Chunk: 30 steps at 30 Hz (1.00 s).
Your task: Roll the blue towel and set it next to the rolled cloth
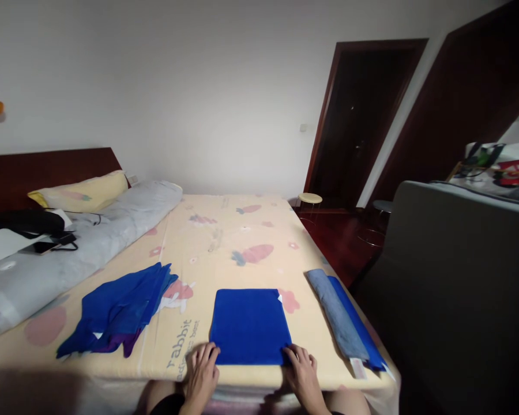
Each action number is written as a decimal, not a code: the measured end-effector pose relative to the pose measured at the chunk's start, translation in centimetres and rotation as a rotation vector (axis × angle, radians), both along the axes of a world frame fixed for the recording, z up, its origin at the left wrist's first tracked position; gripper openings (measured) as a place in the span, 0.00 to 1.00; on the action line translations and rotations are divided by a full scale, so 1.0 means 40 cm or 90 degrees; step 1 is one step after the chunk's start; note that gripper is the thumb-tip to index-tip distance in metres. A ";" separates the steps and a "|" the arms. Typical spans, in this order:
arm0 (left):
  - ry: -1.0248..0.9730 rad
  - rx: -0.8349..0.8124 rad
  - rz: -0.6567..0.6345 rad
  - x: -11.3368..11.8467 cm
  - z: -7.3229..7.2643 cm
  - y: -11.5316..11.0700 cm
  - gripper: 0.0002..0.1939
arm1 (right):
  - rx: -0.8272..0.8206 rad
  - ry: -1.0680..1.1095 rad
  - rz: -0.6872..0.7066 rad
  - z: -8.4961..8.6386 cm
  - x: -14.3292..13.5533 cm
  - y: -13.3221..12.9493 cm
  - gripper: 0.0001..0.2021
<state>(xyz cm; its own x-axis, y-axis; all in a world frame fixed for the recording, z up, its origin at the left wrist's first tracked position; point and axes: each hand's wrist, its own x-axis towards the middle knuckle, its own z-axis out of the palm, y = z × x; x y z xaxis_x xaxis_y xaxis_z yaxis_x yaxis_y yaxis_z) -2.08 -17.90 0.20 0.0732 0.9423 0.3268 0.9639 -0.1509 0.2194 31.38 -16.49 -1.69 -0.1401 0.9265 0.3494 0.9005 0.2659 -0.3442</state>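
Note:
A blue cloth (251, 325) lies flat and square on the bed, with a small white tag near its far right corner. My left hand (203, 369) touches its near left corner, fingers curled at the edge. At the near right corner, the fingers of my right hand (301, 372) are bent over the cloth's edge. To the left lies a loose heap of blue cloths (121, 305), with a purple one partly showing under it. On the right, a rolled grey-blue cloth (337, 317) rests beside a rolled blue cloth (358, 325).
The bed (225, 230) has a patterned yellow sheet. A grey rolled quilt (112, 236), a yellow pillow (90, 193) and a phone (45, 247) are at the left. A dark grey panel (454, 288) stands close on the right; a round stool (310, 198) is beyond the bed.

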 end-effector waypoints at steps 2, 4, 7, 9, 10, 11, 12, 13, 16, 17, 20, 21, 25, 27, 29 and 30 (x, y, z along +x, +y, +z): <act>-0.019 0.005 -0.022 0.001 0.013 0.008 0.26 | -0.006 0.011 -0.006 0.016 -0.005 0.009 0.24; -0.051 0.001 -0.051 -0.007 0.034 0.013 0.23 | -0.028 0.030 0.011 0.034 0.000 0.016 0.22; -0.124 -0.009 -0.062 -0.027 0.062 0.015 0.17 | -0.055 0.078 0.022 0.057 0.013 0.021 0.14; -0.190 -0.014 -0.048 -0.038 0.068 0.018 0.15 | -0.056 0.120 0.003 0.063 0.020 0.024 0.11; -0.222 -0.016 -0.039 -0.041 0.066 0.021 0.15 | -0.055 0.139 -0.009 0.061 0.022 0.026 0.10; -0.249 -0.017 -0.028 -0.043 0.062 0.026 0.15 | -0.053 0.154 -0.019 0.057 0.022 0.028 0.10; -0.266 -0.015 -0.013 -0.043 0.055 0.031 0.16 | -0.051 0.162 -0.028 0.051 0.022 0.031 0.11; -0.271 -0.011 0.006 -0.042 0.047 0.037 0.16 | -0.050 0.164 -0.035 0.043 0.022 0.034 0.11; -0.217 0.010 0.076 -0.032 0.027 0.053 0.16 | -0.029 0.147 -0.069 0.012 0.022 0.040 0.13; -0.196 0.015 0.094 -0.027 0.025 0.055 0.14 | -0.014 0.139 -0.085 0.003 0.022 0.041 0.14; -0.136 0.040 0.148 -0.003 0.042 0.050 0.11 | 0.054 0.122 -0.122 -0.011 0.014 0.036 0.14; -0.117 0.051 0.158 0.010 0.054 0.044 0.12 | 0.078 0.119 -0.124 -0.009 0.006 0.031 0.14; -0.092 0.051 0.069 0.095 0.104 0.014 0.15 | 0.110 0.112 -0.038 0.023 -0.068 0.004 0.12; -0.115 0.019 0.004 0.150 0.112 -0.001 0.16 | 0.090 0.106 0.031 0.045 -0.123 -0.011 0.12; -0.127 -0.014 -0.043 0.201 0.105 -0.009 0.18 | 0.061 0.105 0.083 0.063 -0.178 -0.021 0.15; -0.128 -0.029 -0.063 0.222 0.097 -0.011 0.20 | 0.046 0.107 0.101 0.069 -0.202 -0.025 0.16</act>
